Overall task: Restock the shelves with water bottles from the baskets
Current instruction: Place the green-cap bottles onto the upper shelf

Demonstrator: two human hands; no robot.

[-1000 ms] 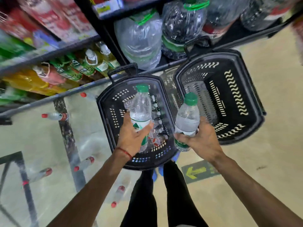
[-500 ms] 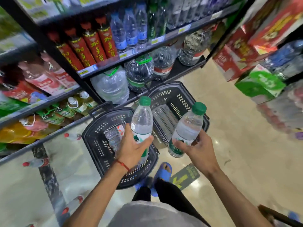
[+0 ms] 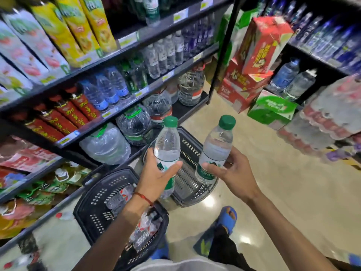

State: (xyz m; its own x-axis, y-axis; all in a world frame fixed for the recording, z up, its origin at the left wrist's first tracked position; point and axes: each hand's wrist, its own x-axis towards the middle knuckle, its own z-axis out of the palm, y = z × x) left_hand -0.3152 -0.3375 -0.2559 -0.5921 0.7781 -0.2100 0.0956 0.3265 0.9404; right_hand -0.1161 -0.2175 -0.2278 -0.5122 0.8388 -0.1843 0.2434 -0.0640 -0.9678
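Observation:
My left hand (image 3: 156, 174) grips a clear water bottle (image 3: 167, 145) with a green cap, upright, above the floor baskets. My right hand (image 3: 232, 171) grips a second green-capped water bottle (image 3: 215, 149), tilted slightly right. Below my left arm, a black basket (image 3: 93, 210) on the floor holds several more bottles with red and white labels. A second black basket (image 3: 190, 149) stands behind the two held bottles and looks empty. To the left, the black shelves (image 3: 125, 112) carry rows of small water bottles (image 3: 162, 55) and large jugs (image 3: 105, 145) on the lowest level.
Tall juice cartons (image 3: 64, 30) fill the upper left shelf, red bottles (image 3: 64, 114) a lower one. Stacked red and green boxes (image 3: 256, 71) and shrink-wrapped bottle packs (image 3: 322, 122) stand at the right. Beige floor (image 3: 283, 192) opens between them. My blue sandal (image 3: 227, 218) is near the baskets.
Both hands have lifted their bottles up out of the baskets. The view has risen from the floor to the shelves, bringing more rows of bottles into sight.

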